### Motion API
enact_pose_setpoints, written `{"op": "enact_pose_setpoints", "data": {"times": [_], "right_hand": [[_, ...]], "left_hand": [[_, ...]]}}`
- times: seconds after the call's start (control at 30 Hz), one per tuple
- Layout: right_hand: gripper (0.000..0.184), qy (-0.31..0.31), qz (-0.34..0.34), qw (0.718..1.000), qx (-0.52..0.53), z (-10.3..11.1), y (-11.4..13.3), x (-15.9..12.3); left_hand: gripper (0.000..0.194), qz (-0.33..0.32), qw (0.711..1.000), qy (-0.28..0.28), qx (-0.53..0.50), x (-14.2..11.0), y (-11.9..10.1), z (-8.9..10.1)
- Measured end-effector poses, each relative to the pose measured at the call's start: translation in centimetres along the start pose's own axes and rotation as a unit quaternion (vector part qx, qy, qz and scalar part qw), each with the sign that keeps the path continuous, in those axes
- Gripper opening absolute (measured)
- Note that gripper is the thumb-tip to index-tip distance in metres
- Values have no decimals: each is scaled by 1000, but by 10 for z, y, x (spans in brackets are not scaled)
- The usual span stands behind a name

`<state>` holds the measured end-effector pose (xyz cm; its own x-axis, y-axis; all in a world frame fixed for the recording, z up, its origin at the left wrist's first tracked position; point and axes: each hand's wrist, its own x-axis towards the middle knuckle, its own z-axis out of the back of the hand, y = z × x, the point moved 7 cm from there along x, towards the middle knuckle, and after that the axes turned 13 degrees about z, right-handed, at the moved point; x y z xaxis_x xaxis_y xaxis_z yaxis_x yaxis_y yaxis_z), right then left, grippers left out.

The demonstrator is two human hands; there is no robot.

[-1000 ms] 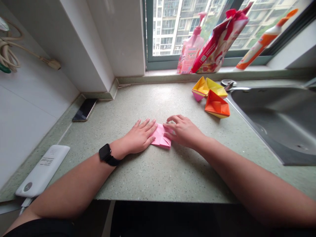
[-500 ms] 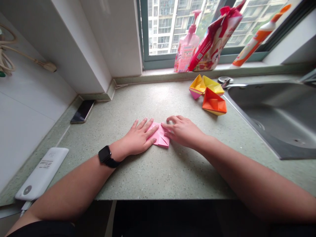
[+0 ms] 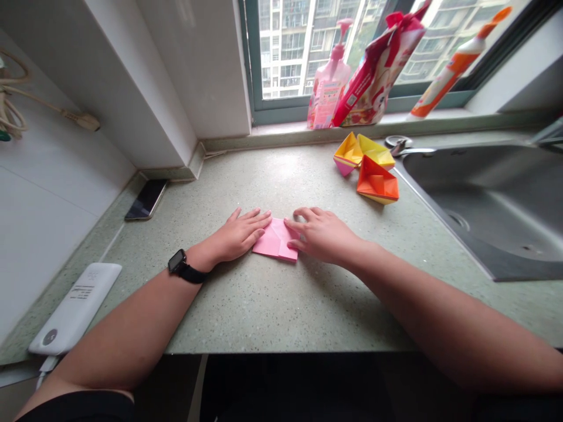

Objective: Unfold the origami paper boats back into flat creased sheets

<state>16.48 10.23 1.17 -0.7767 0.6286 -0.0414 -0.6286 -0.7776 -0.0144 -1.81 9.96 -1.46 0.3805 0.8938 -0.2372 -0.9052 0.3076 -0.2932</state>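
A folded piece of pink paper lies flat on the speckled counter, creases showing on its upper face. My left hand rests palm down at the paper's left edge, fingers stretched out and the tips touching it. On the right side my right hand has its fingers bent and apart, with fingertips on the paper's right edge. Neither hand grips anything. A dark watch is on my left wrist.
Folded paper boats, one orange-red, the others yellow, stand near the steel sink. At left lie a phone and a white power bank. A pink pump bottle, a red bag and an orange-white bottle line the sill.
My left hand has slid left, off most of the pink paper, uncovering its left part. My right hand stays at the right edge. The view has shifted slightly.
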Motion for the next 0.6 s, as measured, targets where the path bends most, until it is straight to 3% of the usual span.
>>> {"op": "enact_pose_setpoints", "data": {"times": [0.17, 0.37, 0.6], "right_hand": [[51, -1, 2, 1000, 5, 0, 0, 0], [49, -11, 4, 1000, 10, 0, 0, -1], [59, -17, 2, 1000, 23, -2, 2, -1]], "left_hand": [[53, -14, 1000, -13, -6, 7, 7, 3], [56, -32, 999, 11, 0, 5, 7, 3], [62, -51, 998, 16, 22, 1, 6, 4]]}}
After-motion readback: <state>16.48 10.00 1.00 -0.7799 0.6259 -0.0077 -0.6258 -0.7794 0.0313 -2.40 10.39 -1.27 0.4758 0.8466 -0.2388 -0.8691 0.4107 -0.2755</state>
